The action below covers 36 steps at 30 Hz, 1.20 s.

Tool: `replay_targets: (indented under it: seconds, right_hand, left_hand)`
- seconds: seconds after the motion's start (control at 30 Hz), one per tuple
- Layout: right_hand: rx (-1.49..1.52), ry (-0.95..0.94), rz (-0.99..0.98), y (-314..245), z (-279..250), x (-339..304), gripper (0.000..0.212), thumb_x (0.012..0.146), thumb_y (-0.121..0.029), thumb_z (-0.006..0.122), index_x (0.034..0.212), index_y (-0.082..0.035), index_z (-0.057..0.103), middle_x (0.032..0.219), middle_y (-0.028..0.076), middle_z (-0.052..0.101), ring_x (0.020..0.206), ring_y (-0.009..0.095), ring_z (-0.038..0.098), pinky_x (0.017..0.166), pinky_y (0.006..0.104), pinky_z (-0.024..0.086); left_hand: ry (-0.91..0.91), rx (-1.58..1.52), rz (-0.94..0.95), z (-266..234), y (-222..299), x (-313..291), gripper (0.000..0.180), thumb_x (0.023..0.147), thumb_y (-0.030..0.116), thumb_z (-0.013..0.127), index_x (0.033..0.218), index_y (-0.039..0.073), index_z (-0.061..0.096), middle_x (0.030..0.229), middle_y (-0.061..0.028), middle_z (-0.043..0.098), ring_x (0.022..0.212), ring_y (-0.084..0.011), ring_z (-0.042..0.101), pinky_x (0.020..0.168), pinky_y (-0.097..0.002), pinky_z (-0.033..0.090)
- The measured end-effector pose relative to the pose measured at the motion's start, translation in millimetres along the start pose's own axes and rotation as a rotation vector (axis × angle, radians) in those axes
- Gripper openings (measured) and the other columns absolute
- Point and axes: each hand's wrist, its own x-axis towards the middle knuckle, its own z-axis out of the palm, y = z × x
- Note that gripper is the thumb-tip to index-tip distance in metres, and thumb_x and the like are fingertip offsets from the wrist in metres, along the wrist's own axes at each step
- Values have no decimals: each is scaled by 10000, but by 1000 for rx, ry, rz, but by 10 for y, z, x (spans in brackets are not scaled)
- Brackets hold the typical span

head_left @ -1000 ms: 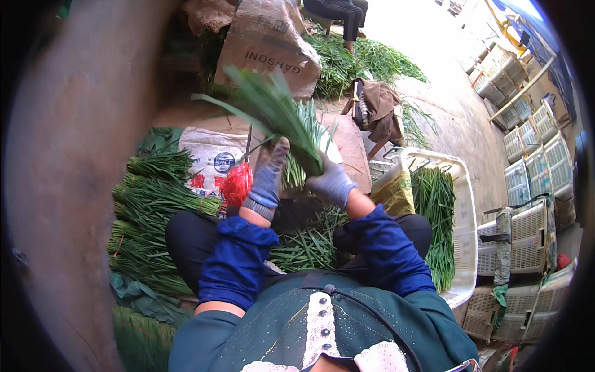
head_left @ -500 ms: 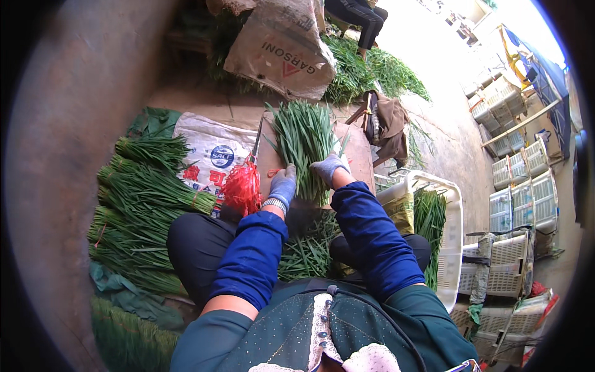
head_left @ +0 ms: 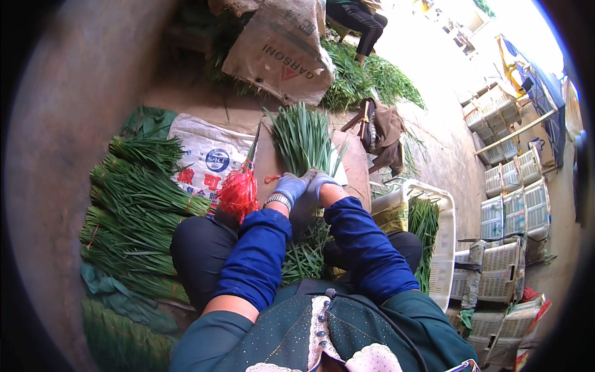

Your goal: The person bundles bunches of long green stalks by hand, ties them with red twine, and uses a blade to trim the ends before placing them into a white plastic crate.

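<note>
A flat reddish-brown board (head_left: 356, 162) lies mid-frame, a tuft of shredded red plastic strips (head_left: 238, 193) to its left. Just above the frame's centre, over the board, the gloved left hand (head_left: 290, 187) and gloved right hand (head_left: 320, 181) together grasp the lower end of a fanned bunch of long green leaves (head_left: 302, 135).

Here's vivid green on the leaf bunch (head_left: 301, 137) | dusty pink-brown across the worktop (head_left: 358, 155) | pale violet-blue gloves (head_left: 290, 187) | bold royal-blue sleeves (head_left: 255, 248) | dark green shirt (head_left: 266, 338), dotted lines, off-white lace strip (head_left: 315, 340) | bright red strands (head_left: 238, 191) | white sack (head_left: 195, 146), blue roundel (head_left: 217, 160), red print (head_left: 209, 181)
</note>
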Motion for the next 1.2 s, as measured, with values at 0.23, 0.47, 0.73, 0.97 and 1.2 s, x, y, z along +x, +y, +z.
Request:
replay_targets:
  seconds: [0.23, 0.47, 0.73, 0.97, 1.2]
  right_hand:
    - [330, 133, 11, 60, -441, -1299, 642, 752, -440, 690, 1158, 52, 609, 999, 263, 692, 962, 368, 676, 830, 438, 536]
    - [373, 240, 54, 957, 328, -432, 300, 838, -212, 576, 1031, -30, 718, 1021, 228, 696, 899, 323, 698, 790, 409, 556]
    - [252, 296, -34, 619, 352, 164, 324, 857, -195, 588, 1089, 4, 695, 1128, 274, 651, 1090, 412, 623, 899, 460, 512]
    - [153, 115, -134, 376, -66, -489, 301, 794, -124, 656, 1083, -63, 713, 1162, 194, 668, 1094, 356, 640, 910, 435, 527]
    - [382, 443, -166, 522, 308, -200, 207, 825, -127, 610, 1000, -38, 675, 993, 252, 679, 985, 413, 652, 839, 477, 521]
  left_hand:
    - [202, 132, -27, 207, 60, -33, 1192, 735, 797, 586, 1370, -181, 341, 1411, -374, 406, 1319, -432, 453, 1087, -433, 393]
    - [260, 109, 121, 278, 0, 3, 1108, 741, 776, 591, 1165, -244, 507, 1179, -431, 550, 1203, -445, 548, 1021, -412, 438]
    - [236, 185, -22, 422, 67, 144, 1425, 617, 809, 695, 1448, -190, 110, 1444, -386, 349, 1368, -414, 392, 1130, -392, 338]
    - [376, -14, 27, 576, -78, 106, 1305, 652, 655, 781, 1458, -164, 162, 1442, -375, 365, 1361, -426, 395, 1135, -393, 327]
    - [396, 101, -117, 627, 237, -215, 1237, 716, 597, 761, 1492, -106, 101, 1458, -365, 336, 1361, -437, 388, 1135, -429, 338]
